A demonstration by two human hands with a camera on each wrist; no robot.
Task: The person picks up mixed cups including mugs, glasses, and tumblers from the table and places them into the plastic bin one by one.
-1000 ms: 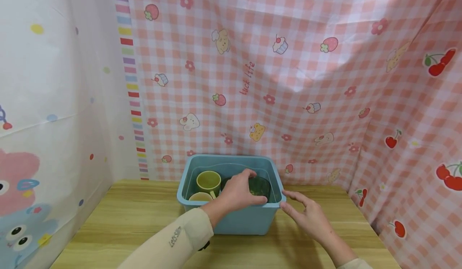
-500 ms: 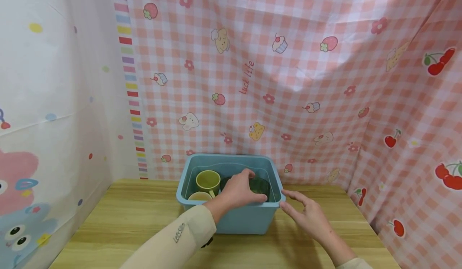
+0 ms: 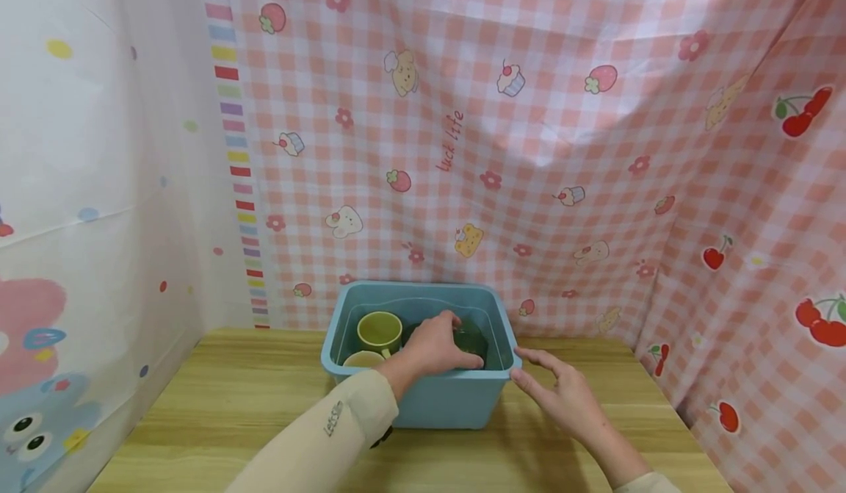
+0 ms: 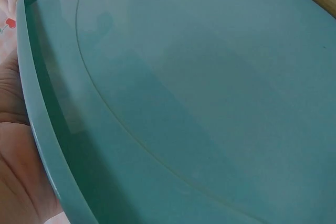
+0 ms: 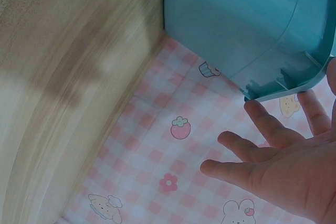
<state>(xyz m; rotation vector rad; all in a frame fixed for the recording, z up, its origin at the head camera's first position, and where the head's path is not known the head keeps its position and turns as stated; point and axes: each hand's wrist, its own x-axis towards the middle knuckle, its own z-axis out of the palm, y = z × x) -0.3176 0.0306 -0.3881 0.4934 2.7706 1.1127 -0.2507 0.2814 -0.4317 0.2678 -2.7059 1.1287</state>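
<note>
A blue plastic bin stands on the table against the back cloth. My left hand reaches over its front rim, thumb and fingers curled round a dark green see-through bowl inside. The left wrist view shows mostly the bin's outer wall, with part of the palm behind the rim; the bowl is hidden there. At the bin's right rim, my right hand touches with its fingertips, fingers fairly straight and spread. An olive-green mug and a cream cup sit in the bin's left part.
The wood-grain table extends in front of the bin and to both sides. A pink checked cloth hangs close behind the bin, and a white patterned cloth hangs at left.
My left hand and the dark green bowl have shifted slightly left and lower inside the bin. My right hand keeps its place at the rim.
</note>
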